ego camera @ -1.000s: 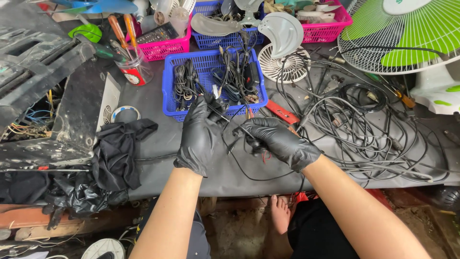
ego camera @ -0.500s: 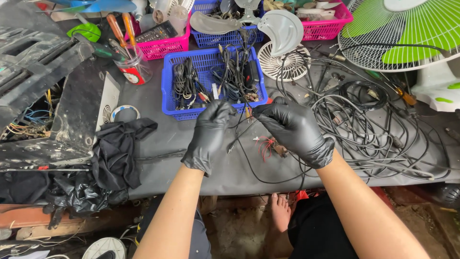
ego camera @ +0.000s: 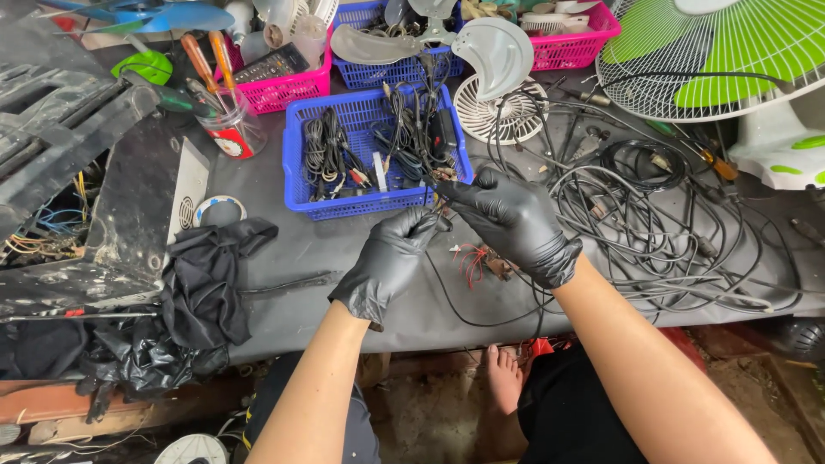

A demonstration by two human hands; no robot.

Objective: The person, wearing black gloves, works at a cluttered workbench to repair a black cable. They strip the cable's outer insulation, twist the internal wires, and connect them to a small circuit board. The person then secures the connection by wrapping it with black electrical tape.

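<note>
A cluttered repair workshop for small electrics: a grey workbench (ego camera: 344, 249) strewn with tangled black cables (ego camera: 653, 215), a blue basket of cords (ego camera: 378, 150), screwdrivers in a jar (ego camera: 225, 120), fan blades (ego camera: 498, 51) and a fan grille (ego camera: 722, 51) at the far side.

two gloved hands (ego camera: 391, 262); three baskets (ego camera: 296, 198)

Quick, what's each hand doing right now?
Left hand: closed, pinching a thin black wire.
Right hand: closed, pinching the same wire.

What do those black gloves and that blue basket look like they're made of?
Gloves, on the left hand and right hand: probably thin nitrile or latex; matte black, wrinkling tightly over the knuckles.
Blue basket: looks like moulded plastic, with an even colour, a slight gloss and lattice walls.
</note>
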